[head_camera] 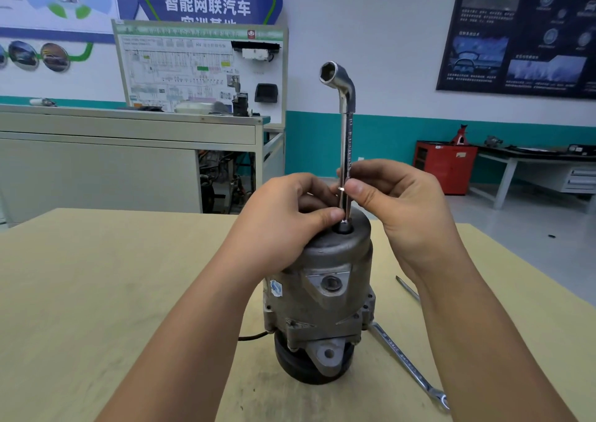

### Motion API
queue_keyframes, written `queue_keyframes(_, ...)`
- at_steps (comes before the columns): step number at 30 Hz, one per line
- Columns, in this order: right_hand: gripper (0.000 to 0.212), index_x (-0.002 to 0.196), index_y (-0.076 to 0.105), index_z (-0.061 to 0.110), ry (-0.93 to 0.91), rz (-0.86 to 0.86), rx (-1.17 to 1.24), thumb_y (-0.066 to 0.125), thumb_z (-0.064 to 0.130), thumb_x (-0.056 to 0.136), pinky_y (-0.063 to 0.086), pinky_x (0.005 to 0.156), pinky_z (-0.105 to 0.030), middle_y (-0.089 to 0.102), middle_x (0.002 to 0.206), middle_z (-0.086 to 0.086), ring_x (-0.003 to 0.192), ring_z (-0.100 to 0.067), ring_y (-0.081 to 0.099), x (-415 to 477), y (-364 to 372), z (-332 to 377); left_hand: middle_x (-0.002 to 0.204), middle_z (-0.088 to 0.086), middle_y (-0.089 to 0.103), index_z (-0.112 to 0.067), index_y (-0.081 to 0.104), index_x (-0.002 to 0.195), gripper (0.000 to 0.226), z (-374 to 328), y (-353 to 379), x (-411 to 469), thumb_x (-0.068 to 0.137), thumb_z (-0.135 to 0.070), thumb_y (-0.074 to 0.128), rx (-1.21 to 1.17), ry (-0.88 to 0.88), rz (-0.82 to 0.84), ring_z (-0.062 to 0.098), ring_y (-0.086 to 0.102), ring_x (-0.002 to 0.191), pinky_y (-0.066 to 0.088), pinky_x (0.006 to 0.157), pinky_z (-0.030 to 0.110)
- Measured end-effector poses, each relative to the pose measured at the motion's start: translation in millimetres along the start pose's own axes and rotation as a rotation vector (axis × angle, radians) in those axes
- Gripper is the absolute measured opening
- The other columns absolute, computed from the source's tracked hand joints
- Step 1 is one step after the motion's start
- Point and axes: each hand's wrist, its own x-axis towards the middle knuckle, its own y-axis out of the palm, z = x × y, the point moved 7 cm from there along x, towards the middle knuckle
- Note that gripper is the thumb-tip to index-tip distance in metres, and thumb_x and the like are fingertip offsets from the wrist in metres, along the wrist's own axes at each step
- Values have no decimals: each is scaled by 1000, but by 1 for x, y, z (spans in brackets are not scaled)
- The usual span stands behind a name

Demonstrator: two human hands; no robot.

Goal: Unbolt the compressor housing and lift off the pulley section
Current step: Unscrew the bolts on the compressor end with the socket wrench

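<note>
With left hand (290,218) and right hand (400,202) we are pinching the L-shaped socket wrench (347,137) upright atop the grey, pulley-down compressor (325,279).

The compressor (322,295) stands on the table (96,292), pulley (303,368) down, spanner (409,366) lying right.

Blue wall banner (206,2), above the training board (200,66): "智能网联汽车". On the board's diagram: "HV". Other print there unreadable.
</note>
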Motion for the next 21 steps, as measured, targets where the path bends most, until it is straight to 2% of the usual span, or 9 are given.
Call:
queue_keyframes(3, 25, 79, 67, 25, 0, 20, 37, 66, 0, 79, 52, 71, -13, 73, 73, 12, 76, -4, 69, 0, 0, 1, 80, -12, 75, -17, 63, 84, 12, -1, -1, -1, 81, -16, 75, 2, 2, -18, 3, 70, 79, 53, 88, 40)
queue_keyframes(6, 11, 76, 69, 26, 23, 24, 75, 70, 17, 70, 52, 72, -15, 73, 76, 8, 78, -6, 69, 0, -2, -1, 75, -11, 74, -18, 62, 81, 15, -2, -1, -2, 79, -19, 76, 10, 0, -31, 2, 69, 74, 54, 84, 39)
queue_keyframes(8, 16, 75, 70, 28, 39, 25, 45, 71, 30, 59, 54, 75, -18, 73, 77, 10, 80, -5, 68, -1, -3, -2, 72, -8, 73, -19, 62, 81, 16, -3, 0, -2, 78, -23, 78, 30, -2, -42, 7, 69, 73, 55, 81, 41)
queue_keyframes(10, 25, 78, 68, 28, 46, 25, 3, 72, 34, 54, 55, 75, -18, 71, 75, 12, 77, -3, 66, -1, -2, -3, 72, -7, 73, -19, 62, 82, 18, -4, 0, -2, 77, -25, 79, 39, -7, -48, 8, 69, 73, 55, 80, 42)
queue_keyframes(12, 28, 79, 67, 25, 45, 26, -10, 73, 33, 53, 54, 73, -16, 70, 73, 13, 75, -2, 66, -1, -1, -3, 72, -9, 73, -20, 62, 84, 21, -3, 0, -2, 75, -27, 79, 47, -13, -56, 8, 69, 74, 55, 79, 42)
queue_keyframes(17, 20, 74, 64, 22, 11, 17, 5, 72, 25, 56, 49, 64, -11, 68, 66, 15, 68, 3, 64, -1, -1, 0, 73, -16, 72, -25, 57, 86, 26, -1, -1, -2, 74, -30, 79, 44, -23, -67, 2, 67, 75, 54, 77, 35)
queue_keyframes(21, 16, 76, 65, 24, -1, 31, -29, 74, 12, 69, 49, 65, -10, 68, 68, 16, 70, 3, 65, -1, -1, 1, 78, -19, 73, -28, 56, 92, 23, -3, 1, -2, 81, -24, 75, 26, -9, -18, 1, 67, 81, 53, 84, 39)
